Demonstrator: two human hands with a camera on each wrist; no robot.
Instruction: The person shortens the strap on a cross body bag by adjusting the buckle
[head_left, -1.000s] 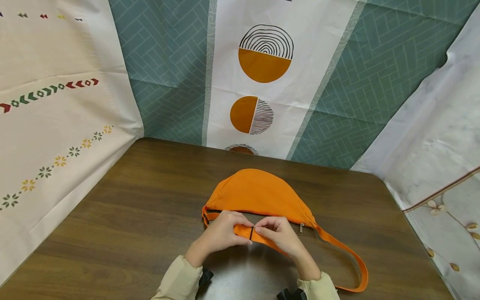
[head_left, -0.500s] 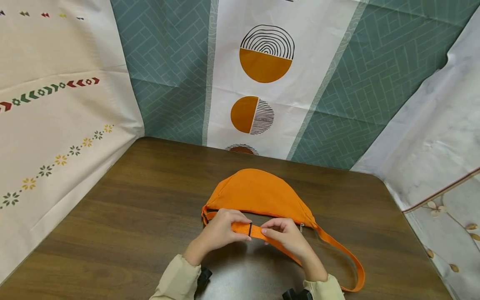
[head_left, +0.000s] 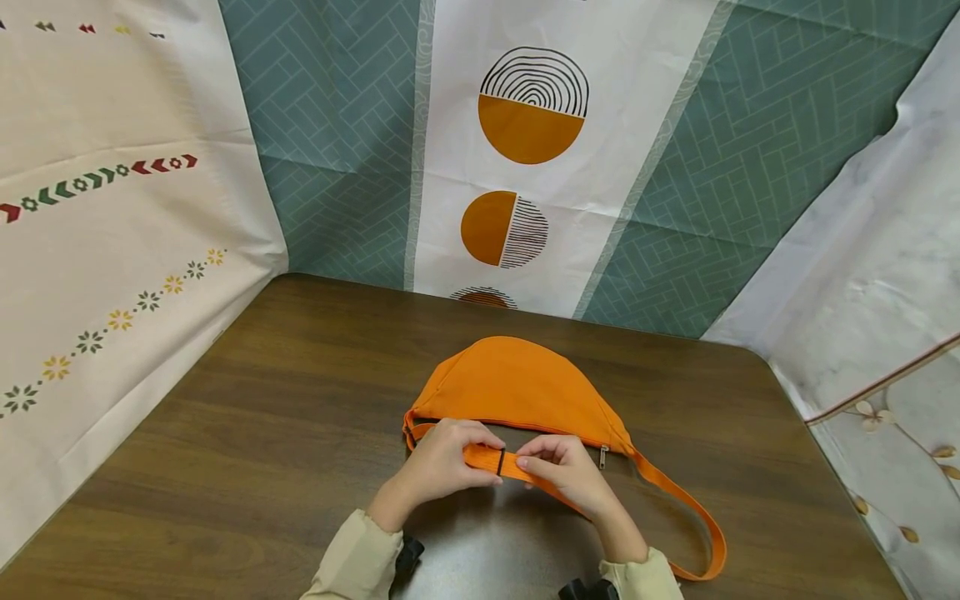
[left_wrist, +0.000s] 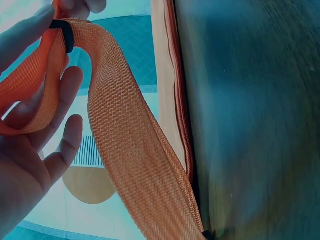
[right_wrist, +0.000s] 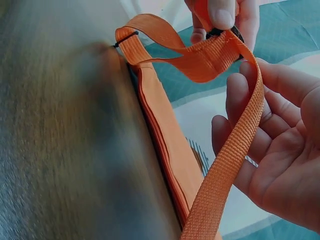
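Orange strap [head_left: 513, 467]: the left hand [head_left: 444, 468] pinches it at nine o'clock of the slider [head_left: 501, 462], the right hand [head_left: 572, 478] at three; length adjustment seems in hand, next needing even tension.

Room over tabletop [head_left: 225, 450] leftward; bag [head_left: 517, 383] blocks ahead, strap [head_left: 717, 546] right.

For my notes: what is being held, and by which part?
The orange strap: left hand pinches it at the black slider, right hand beside the slider.

strap [left_wrist: 120, 135]: ribbed woven webbing | bag [head_left: 517, 379]: smooth matt cloth | table [head_left: 247, 425]: glossy wood-grain
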